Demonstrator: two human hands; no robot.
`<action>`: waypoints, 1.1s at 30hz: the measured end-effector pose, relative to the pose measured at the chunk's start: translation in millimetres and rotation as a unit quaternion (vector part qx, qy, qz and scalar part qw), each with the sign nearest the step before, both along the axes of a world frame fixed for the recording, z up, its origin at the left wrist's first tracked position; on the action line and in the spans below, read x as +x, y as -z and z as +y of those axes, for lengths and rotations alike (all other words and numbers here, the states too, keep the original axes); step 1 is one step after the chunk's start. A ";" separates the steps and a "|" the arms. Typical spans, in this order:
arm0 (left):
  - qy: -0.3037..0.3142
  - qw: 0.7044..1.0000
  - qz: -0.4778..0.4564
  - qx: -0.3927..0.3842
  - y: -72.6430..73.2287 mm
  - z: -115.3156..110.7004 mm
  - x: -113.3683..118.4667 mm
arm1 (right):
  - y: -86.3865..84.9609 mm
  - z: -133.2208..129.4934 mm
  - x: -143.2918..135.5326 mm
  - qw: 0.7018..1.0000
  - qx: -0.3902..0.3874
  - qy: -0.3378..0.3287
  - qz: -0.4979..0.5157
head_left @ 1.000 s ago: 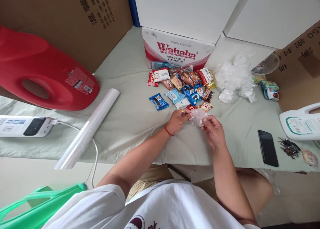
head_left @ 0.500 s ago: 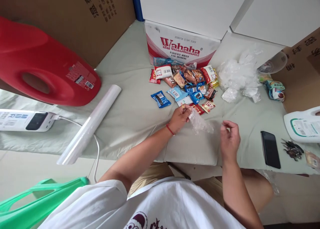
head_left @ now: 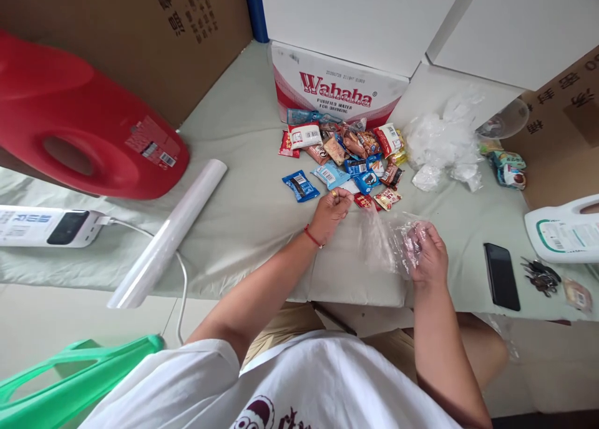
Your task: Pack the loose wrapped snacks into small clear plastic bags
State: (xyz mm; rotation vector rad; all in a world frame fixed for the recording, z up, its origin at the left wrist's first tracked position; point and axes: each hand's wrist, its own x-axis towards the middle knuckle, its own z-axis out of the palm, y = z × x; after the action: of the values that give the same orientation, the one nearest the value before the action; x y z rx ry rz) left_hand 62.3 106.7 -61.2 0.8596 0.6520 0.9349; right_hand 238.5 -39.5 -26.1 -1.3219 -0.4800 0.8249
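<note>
A clear plastic bag (head_left: 381,245) hangs between my hands over the cloth. My right hand (head_left: 428,251) is closed on its right end, with thin film lying around the curled fingers. To the left, my left hand (head_left: 331,215) has its fingers pinched together just beyond the bag's other end. I cannot tell whether those fingertips still hold film. A pile of small wrapped snacks (head_left: 355,143) lies beyond my hands. A blue snack packet (head_left: 300,186) rests apart at its left, and a red-and-cream packet (head_left: 387,198) lies close behind the bag.
A heap of clear bags (head_left: 442,142) sits right of the snacks, before a Wahaha carton (head_left: 337,82). A plastic film roll (head_left: 168,235), red jug (head_left: 88,123) and power strip (head_left: 47,226) are left. A phone (head_left: 501,276), keys (head_left: 540,276) and white bottle (head_left: 566,232) are right.
My right hand, empty before, has taken hold of the bag. The bag is now spread wider and farther right, and my left hand has shifted slightly left and away from me.
</note>
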 end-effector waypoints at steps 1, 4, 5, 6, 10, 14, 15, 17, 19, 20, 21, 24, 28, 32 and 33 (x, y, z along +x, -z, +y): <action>0.017 1.000 0.006 -0.002 -1.7 -2.4 -0.2 | -2.1 -0.9 -1.7 0.999 0.022 -0.006 0.026; 0.100 0.994 0.041 0.011 -5.2 -15.9 0.8 | -4.8 -1.5 -7.7 0.992 0.068 -0.044 0.095; 0.116 0.992 0.051 0.026 -5.7 -21.6 1.7 | -4.5 -1.0 -9.8 0.989 0.071 -0.061 0.114; 0.122 0.990 0.056 0.045 -5.9 -27.1 2.7 | -3.8 -0.3 -12.1 0.986 0.073 -0.074 0.129; 0.164 0.981 0.009 0.100 -5.6 -39.1 4.8 | -2.3 5.2 -19.9 0.975 0.099 -0.116 0.160; 0.255 0.964 -0.044 0.058 -10.4 -29.5 -1.5 | -15.2 9.0 -10.1 0.960 0.171 -0.116 0.191; 0.268 0.961 -0.047 0.041 -12.8 -25.1 -4.5 | -20.3 7.7 -2.9 0.958 0.187 -0.100 0.194; 0.263 0.964 -0.048 0.010 -18.5 -15.8 -11.3 | -29.1 0.7 16.0 0.960 0.195 -0.060 0.189; 0.231 0.972 -0.048 -0.012 -23.3 -6.7 -17.8 | -32.4 -11.3 37.2 0.970 0.165 -0.028 0.178; 0.215 0.975 -0.045 -0.021 -24.6 -2.4 -20.5 | -31.2 -18.5 47.1 0.975 0.141 -0.019 0.173; 0.200 0.979 -0.040 -0.029 -24.8 1.8 -22.4 | -28.2 -25.8 55.8 0.978 0.116 -0.016 0.170; 0.134 0.990 0.008 -0.044 -20.4 12.3 -24.7 | -13.4 -45.1 71.9 0.984 0.040 -0.019 0.174; -0.119 0.972 0.191 0.074 -17.5 5.0 -23.3 | -0.2 -55.4 73.2 0.979 -0.003 -0.027 0.203; -0.145 0.883 0.244 0.374 -31.2 -39.0 -19.7 | -4.3 -49.8 71.2 0.976 0.002 -0.030 0.216; -0.079 0.858 0.229 0.453 -34.3 -50.7 -17.8 | -6.5 -47.7 71.9 0.977 0.005 -0.028 0.213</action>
State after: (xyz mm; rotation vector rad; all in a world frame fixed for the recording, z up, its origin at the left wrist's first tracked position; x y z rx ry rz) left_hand 44.5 56.1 -26.9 1.9398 0.6844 1.2136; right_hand 310.5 -87.2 -19.5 -1.0844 -0.1811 1.1174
